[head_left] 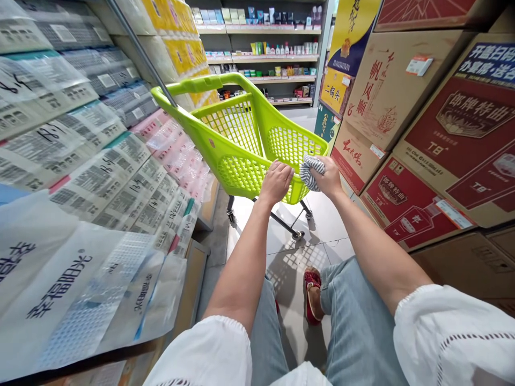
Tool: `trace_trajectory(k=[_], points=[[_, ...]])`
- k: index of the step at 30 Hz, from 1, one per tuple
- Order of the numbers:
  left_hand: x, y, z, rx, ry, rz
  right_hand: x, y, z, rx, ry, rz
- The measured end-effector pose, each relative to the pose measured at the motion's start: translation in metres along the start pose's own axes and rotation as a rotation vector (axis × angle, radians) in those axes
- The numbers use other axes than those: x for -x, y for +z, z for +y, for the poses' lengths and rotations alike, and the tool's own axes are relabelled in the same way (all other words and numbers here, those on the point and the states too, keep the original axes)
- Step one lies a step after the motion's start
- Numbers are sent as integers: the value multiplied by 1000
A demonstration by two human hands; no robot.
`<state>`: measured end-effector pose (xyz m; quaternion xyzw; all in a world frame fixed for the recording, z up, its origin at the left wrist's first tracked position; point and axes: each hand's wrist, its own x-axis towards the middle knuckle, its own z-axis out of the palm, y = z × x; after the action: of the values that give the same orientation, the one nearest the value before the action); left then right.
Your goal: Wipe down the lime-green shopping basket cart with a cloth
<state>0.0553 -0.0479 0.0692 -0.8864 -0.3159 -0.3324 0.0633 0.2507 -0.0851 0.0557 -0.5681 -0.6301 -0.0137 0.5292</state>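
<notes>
A lime-green plastic shopping cart (237, 134) stands on the tiled floor ahead of me, its basket empty. My left hand (276, 181) is closed over the near rim of the basket. My right hand (328, 176) is beside it, fingers wrapped round a striped grey-and-white cloth (310, 170) that presses against the same rim. Both my arms reach forward out of white sleeves. My jeans and one red shoe (311, 295) show below.
Stacked sacks in printed plastic (80, 177) fill the left side of the narrow aisle. Brown and red cardboard cartons (434, 134) are piled on the right. Shelves of bottles and small boxes (273, 51) close the far end. Tiled floor (289, 252) runs under the cart.
</notes>
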Motion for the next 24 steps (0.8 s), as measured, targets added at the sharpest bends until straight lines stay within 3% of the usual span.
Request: trace_trajectory(k=[7,12,15,18,24], points=[[5,2,-10,25,-48,-21,17,19,-41,98,-117,-166],[4,-4,-19,103,-18,-31,20,14,-27,167,-92,-97],[3,-5,-23,126,-20,-30,31,13,-21,200,-158,-96],[3,-3,-25,125,-39,-30,44,24,-18,259,-268,-186],[0,3,-28,142,-76,-16,53,58,3,289,-249,-196]])
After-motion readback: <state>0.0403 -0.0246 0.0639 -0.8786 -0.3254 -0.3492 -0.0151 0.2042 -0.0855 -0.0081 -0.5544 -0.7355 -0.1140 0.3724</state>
